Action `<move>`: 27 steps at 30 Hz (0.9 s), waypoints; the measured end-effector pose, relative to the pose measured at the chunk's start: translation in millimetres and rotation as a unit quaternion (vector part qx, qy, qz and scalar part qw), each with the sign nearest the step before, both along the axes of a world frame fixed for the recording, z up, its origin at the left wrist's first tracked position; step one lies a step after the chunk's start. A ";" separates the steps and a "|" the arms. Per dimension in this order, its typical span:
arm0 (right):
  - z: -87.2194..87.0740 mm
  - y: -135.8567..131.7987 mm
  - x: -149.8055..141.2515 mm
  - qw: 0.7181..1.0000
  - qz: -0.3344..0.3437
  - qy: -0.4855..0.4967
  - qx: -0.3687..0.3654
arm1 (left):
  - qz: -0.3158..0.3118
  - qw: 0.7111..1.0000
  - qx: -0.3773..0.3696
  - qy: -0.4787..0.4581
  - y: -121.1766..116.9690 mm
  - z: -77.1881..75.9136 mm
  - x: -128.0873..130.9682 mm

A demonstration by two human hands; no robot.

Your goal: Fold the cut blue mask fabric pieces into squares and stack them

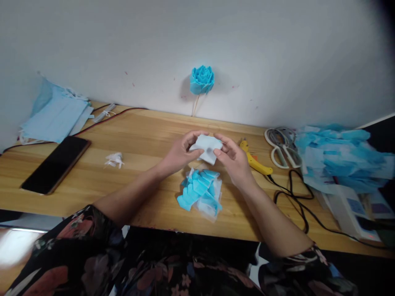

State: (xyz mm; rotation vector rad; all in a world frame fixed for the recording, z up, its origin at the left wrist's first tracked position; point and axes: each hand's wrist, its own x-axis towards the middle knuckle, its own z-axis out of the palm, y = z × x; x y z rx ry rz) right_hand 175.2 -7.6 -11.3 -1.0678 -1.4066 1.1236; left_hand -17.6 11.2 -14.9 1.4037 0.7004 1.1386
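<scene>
Both hands at work over a wooden desk (138,135): a person's left hand (180,153) and right hand (234,160) pinch a pale folded piece (206,144), each grip closed on it, thumbs on the near face and fingers at the far side. With that piece as the centre of the dial, a loose pile of blue cut pieces (197,185) lies just below at 6 o'clock, and a blue flower (202,80) on a thin stick leans at the wall at 12. A yellow corded tool (261,166) rests near the right hand towards 4 o'clock, its tip best given a wide berth. The thin sheet looks likely to crease, so a light, even pinch should serve best, thumbs level and edges lined up, slack eased outward towards 9 and 3 o'clock without stretching. A dark round patch shows by the right thumb; whether shadow or hollow cannot be told. Wrists held high would spare the pile beneath.
</scene>
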 end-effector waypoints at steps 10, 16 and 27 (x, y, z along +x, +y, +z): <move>4.4 -1.5 -0.4 0.999 -0.039 0.014 -0.032 | -0.009 1.000 0.017 0.006 2.3 -6.2 1.2; 5.5 -2.0 -0.4 0.999 -0.047 0.006 -0.023 | 0.009 0.998 -0.033 0.055 3.1 -6.9 0.7; 6.0 -4.7 6.1 0.961 -0.003 -0.164 0.224 | 0.048 0.999 -0.016 0.010 -2.4 2.4 -4.4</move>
